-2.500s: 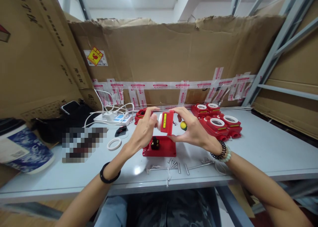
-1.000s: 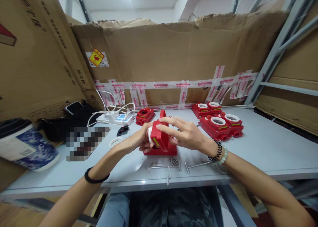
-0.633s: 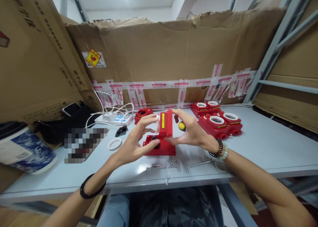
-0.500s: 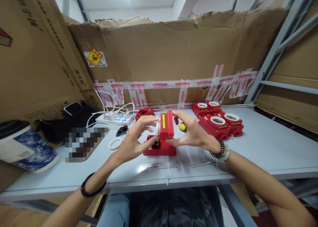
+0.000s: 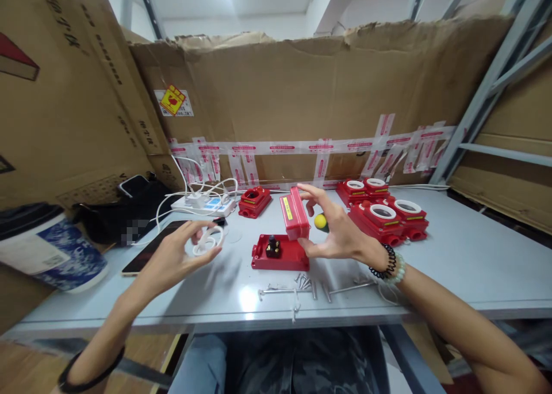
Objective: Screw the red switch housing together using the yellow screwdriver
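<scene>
My left hand (image 5: 175, 253) is off to the left, pinching a white ring (image 5: 221, 233) between thumb and fingers. Behind that, a second white ring (image 5: 199, 250) lies on the table, partly covered. In my right hand (image 5: 336, 227) is a red housing cover (image 5: 295, 217), tilted on edge with its yellow label facing me. A yellow-and-green rounded end (image 5: 320, 221) shows inside the curve of that hand; whether it is gripped I cannot tell. Below the cover sits an open red box base (image 5: 287, 261) with a black switch block (image 5: 272, 248) in it.
Several screws (image 5: 303, 280) and metal rods (image 5: 284, 291) lie along the front. Finished-looking red boxes with white rings (image 5: 383, 221) stand at right, another red cover (image 5: 254, 202) behind. At left are a phone (image 5: 150, 250), a paper cup (image 5: 64, 256) and a power strip (image 5: 215, 205).
My left hand has left the red cover and moved left, carrying a white ring away. My right hand still holds the cover, which is tilted more. The box base is uncovered to view.
</scene>
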The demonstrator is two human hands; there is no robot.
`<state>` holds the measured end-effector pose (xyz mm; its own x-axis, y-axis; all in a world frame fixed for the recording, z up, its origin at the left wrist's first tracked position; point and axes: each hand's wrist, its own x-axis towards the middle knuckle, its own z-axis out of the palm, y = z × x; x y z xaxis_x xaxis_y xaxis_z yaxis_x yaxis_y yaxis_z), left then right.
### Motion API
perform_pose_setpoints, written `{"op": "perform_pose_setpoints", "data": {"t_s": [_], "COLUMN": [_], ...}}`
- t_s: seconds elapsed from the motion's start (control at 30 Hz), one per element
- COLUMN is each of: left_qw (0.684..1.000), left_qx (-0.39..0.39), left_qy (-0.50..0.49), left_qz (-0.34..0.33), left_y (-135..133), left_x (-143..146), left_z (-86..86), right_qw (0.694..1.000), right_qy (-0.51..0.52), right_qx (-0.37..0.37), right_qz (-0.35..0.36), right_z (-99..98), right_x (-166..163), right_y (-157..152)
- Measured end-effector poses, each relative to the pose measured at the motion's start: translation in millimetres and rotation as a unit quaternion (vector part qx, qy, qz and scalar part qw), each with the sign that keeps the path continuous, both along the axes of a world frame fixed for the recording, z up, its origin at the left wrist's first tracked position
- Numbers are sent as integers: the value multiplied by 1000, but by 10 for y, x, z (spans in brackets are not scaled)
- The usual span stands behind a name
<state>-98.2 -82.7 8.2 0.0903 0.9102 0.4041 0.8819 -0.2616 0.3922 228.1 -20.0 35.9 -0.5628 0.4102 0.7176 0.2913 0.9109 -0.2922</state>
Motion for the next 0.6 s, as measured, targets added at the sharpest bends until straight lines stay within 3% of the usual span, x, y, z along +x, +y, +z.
{"op": "perform_pose_setpoints", "data": {"t_s": [0.13,0.3,0.43,0.6], "left_qw": [990,990,995,961], "left_qx": [-95,-78,-5,133], "left_qy": [98,114,98,95], "left_qz": [40,38,-26,-224], "left_y": [-92,-90,-53,158], "left_x": [-375,-450,-129,642], "left_z": [-193,-288,-73,285], "right_qw": [997,993,984,943], "right_qy": [-1,-29,-45,-83], "right_qx": [-75,-109,-171,-287], "right_qz": [-6,-18,11,150], "right_z": [30,98,134,190], "right_x": [9,48,54,-73], "right_y": [-1,-38,31,260]}}
